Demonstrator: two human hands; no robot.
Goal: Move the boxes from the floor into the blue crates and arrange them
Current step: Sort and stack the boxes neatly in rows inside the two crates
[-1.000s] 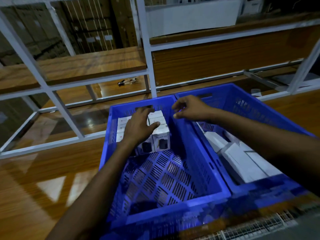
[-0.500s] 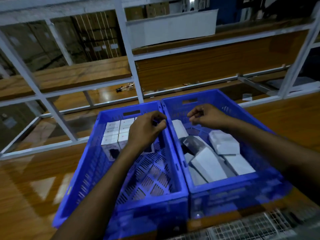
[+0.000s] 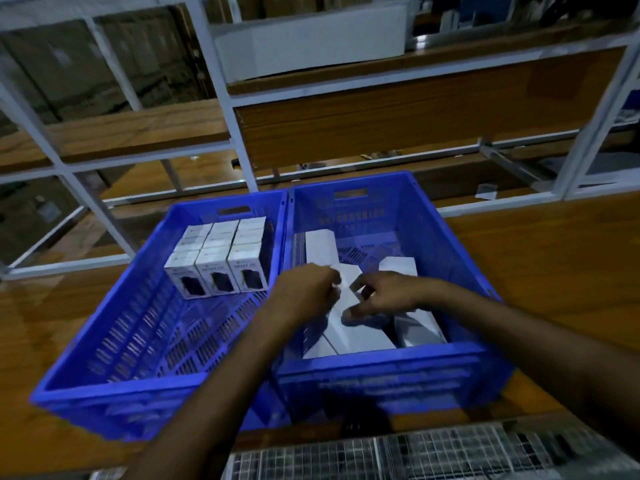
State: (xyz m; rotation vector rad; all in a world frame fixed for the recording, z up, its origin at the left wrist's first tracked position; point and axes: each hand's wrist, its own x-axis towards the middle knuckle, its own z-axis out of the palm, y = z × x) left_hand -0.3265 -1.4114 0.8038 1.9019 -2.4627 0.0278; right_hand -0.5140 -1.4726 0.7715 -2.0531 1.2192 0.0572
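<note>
The left hand [image 3: 304, 296] has crossed into the right crate [image 3: 381, 362], its grasp unclear. The right hand [image 3: 388, 294] pinches a loose white box [image 3: 363, 336] there with thumb and fingers. Best lift it level and seat it flush beside the stacked boxes [image 3: 221, 261].

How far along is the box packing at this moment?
Done: a neat block of boxes stands at the far end of the left crate. In hand: left hand and right hand are at one white box in the right crate, grip blurred. Left: the other loose boxes lying jumbled there.
</note>
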